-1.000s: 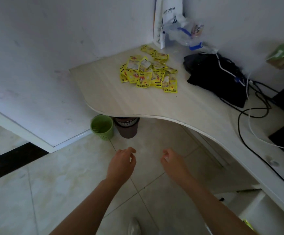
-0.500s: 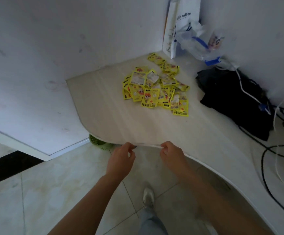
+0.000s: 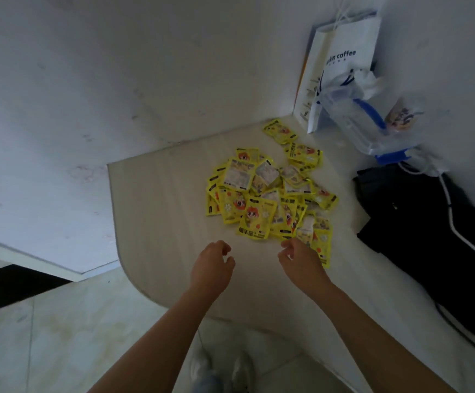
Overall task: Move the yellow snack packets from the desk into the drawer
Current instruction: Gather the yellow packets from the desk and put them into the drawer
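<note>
A heap of several yellow snack packets (image 3: 267,194) lies on the pale wooden desk (image 3: 159,222), near its back corner. Two more packets (image 3: 280,131) lie apart, closer to the wall. My left hand (image 3: 212,268) hovers over the desk just in front of the heap, fingers loosely curled, holding nothing. My right hand (image 3: 301,260) is at the heap's near right edge, its curled fingertips close to the nearest packet (image 3: 319,239); whether they touch it is unclear. The drawer is not in view.
A white paper coffee bag (image 3: 341,66) stands in the corner with a clear plastic bag (image 3: 372,123) leaning on it. A black bag (image 3: 429,236) with cables lies on the desk to the right. Tiled floor and my shoes (image 3: 222,370) are below.
I have stepped closer to the desk. Both hands rose from below the desk edge and now reach over the top toward the packet heap.
</note>
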`<action>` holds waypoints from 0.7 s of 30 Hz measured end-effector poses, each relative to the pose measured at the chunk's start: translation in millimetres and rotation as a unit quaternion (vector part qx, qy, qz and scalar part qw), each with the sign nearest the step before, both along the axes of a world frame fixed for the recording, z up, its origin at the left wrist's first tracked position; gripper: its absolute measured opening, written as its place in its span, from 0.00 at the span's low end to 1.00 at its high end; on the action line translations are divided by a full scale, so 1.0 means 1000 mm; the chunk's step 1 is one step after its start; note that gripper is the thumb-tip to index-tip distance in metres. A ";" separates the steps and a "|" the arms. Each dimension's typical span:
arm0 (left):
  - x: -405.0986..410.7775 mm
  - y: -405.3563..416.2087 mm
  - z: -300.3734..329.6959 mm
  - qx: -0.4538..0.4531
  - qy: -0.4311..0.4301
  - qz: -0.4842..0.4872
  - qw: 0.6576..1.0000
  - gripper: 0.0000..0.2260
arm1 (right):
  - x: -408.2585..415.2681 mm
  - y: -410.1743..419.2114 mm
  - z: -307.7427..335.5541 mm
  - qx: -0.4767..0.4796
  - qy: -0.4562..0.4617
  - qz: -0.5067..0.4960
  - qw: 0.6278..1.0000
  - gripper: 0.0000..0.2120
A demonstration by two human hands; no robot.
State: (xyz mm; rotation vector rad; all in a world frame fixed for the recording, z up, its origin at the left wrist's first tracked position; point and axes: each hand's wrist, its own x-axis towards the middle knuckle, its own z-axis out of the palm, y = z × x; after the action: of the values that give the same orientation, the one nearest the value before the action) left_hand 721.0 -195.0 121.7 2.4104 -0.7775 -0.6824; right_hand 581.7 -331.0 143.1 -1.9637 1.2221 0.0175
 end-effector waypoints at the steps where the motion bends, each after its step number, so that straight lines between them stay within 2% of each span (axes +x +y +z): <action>1: 0.004 -0.009 -0.001 0.003 0.005 0.001 1.000 0.12 | 0.005 -0.008 -0.001 0.000 0.002 -0.001 1.000 0.14; 7: 0.025 -0.056 -0.007 0.011 0.005 -0.006 1.000 0.15 | 0.032 -0.049 -0.004 0.013 0.009 -0.043 0.999 0.15; 16: 0.036 -0.122 -0.012 0.063 -0.012 -0.140 0.988 0.19 | 0.082 -0.098 -0.011 0.017 0.037 -0.112 0.993 0.15; 21: 0.032 -0.137 -0.021 0.123 -0.019 -0.165 0.978 0.35 | 0.099 -0.112 -0.024 0.024 0.077 -0.130 0.988 0.18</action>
State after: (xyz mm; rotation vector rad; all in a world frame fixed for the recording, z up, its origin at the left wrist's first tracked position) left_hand 753.3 -331.7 100.9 2.5438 -1.1888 -0.9091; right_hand 680.8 -443.1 119.5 -1.7736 1.5567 0.0659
